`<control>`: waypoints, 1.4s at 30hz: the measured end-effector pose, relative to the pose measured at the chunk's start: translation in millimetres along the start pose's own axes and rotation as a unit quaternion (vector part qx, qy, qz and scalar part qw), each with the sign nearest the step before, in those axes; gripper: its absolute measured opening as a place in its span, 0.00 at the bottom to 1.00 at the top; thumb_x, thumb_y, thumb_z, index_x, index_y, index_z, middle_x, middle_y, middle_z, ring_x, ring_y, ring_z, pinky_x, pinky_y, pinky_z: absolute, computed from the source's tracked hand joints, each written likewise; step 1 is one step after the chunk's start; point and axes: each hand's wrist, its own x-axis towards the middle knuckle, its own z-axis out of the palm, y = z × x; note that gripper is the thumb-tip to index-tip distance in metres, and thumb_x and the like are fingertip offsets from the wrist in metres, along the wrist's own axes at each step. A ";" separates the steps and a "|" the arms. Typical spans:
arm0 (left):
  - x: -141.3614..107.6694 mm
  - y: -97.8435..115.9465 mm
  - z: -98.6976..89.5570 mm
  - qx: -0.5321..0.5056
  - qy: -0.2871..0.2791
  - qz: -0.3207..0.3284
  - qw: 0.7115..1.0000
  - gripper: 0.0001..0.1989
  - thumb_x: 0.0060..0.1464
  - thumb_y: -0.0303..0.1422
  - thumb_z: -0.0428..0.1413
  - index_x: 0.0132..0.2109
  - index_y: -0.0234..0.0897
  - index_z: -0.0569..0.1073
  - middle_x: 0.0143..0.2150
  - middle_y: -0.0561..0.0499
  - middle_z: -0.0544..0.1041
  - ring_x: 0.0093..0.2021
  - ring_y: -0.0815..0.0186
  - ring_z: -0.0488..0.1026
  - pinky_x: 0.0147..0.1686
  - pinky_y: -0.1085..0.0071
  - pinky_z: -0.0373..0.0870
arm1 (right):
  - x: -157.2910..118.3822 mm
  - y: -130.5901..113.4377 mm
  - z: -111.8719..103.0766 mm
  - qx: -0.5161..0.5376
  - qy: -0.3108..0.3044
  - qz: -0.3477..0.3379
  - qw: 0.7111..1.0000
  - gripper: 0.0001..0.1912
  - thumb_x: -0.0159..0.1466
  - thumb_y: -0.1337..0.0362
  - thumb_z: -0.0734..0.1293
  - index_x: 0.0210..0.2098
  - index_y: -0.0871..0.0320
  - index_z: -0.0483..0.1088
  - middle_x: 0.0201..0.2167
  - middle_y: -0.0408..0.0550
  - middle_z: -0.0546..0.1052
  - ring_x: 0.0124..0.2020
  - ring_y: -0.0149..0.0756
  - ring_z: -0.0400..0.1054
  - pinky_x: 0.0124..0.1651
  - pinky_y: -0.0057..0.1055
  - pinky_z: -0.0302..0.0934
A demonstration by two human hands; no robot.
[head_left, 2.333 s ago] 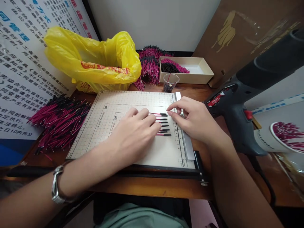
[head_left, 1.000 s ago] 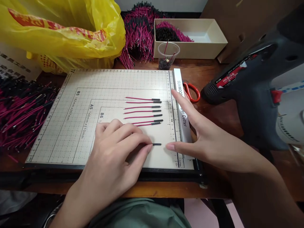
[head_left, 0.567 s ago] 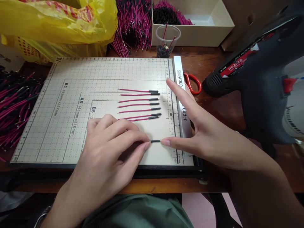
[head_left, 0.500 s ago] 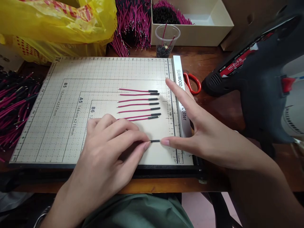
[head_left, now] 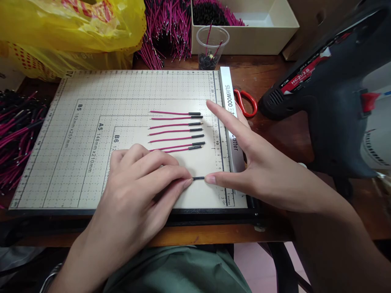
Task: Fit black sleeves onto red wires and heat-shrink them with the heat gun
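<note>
My left hand [head_left: 140, 189] rests low on the cutter board [head_left: 134, 85], thumb and forefinger pinched on a wire whose black sleeve [head_left: 198, 178] sticks out to the right. The rest of that wire is hidden under the hand. My right hand [head_left: 259, 171] has its thumb tip against the sleeve's right end, with the forefinger stretched far apart over the board. Above my left hand lie several magenta wires [head_left: 169, 126] with black sleeves at their right ends, roughly parallel.
Wire bundles [head_left: 18, 134] lie at the left, more [head_left: 171, 28] behind the board. A yellow bag [head_left: 76, 32], a clear cup [head_left: 212, 44], a cream box [head_left: 253, 38], red-handled scissors [head_left: 250, 106] and a black glue gun [head_left: 324, 81] surround the board.
The whole view has shifted slightly, so things sit a little higher and further left. Both hands keep nearly the same pose around the black sleeve.
</note>
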 end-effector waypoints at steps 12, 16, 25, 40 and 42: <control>-5.8 -0.7 -8.9 0.003 -0.033 -0.033 0.999 0.06 0.64 0.35 0.55 0.42 0.53 0.77 0.37 0.58 0.80 0.39 0.58 0.70 0.39 0.55 0.58 | 0.1 -15.2 -2.8 0.115 -0.006 0.030 0.993 0.55 0.56 0.68 0.73 0.75 0.48 0.42 0.76 0.33 0.36 0.78 0.43 0.28 0.79 0.44 0.33; -7.2 0.2 -10.0 0.002 -0.041 -0.038 0.998 0.06 0.64 0.35 0.55 0.42 0.53 0.77 0.37 0.58 0.79 0.39 0.59 0.70 0.39 0.55 0.57 | 1.5 -13.5 -0.8 0.104 0.007 0.030 0.994 0.56 0.55 0.71 0.72 0.75 0.49 0.41 0.76 0.33 0.40 0.77 0.43 0.25 0.79 0.44 0.33; -3.5 3.5 -11.2 -0.006 -0.042 -0.035 0.998 0.06 0.64 0.35 0.56 0.42 0.53 0.77 0.38 0.57 0.79 0.40 0.58 0.70 0.40 0.54 0.58 | 4.2 -9.7 3.5 0.089 0.034 0.030 0.995 0.55 0.54 0.71 0.70 0.75 0.50 0.41 0.76 0.33 0.43 0.77 0.39 0.24 0.79 0.42 0.30; 14.8 2.2 -14.6 0.134 0.013 -0.027 0.990 0.05 0.65 0.35 0.55 0.41 0.49 0.75 0.39 0.54 0.80 0.38 0.56 0.70 0.40 0.54 0.56 | 9.7 3.2 11.0 0.107 0.082 0.012 0.991 0.49 0.55 0.62 0.70 0.72 0.45 0.47 0.76 0.33 0.44 0.77 0.43 0.25 0.77 0.53 0.33; 19.3 1.0 -13.4 0.152 0.021 -0.011 0.988 0.04 0.65 0.34 0.55 0.42 0.47 0.75 0.40 0.53 0.80 0.38 0.56 0.70 0.41 0.53 0.55 | 10.9 3.3 11.2 0.094 0.083 0.026 0.992 0.49 0.56 0.60 0.69 0.73 0.47 0.46 0.76 0.36 0.42 0.78 0.42 0.27 0.77 0.53 0.34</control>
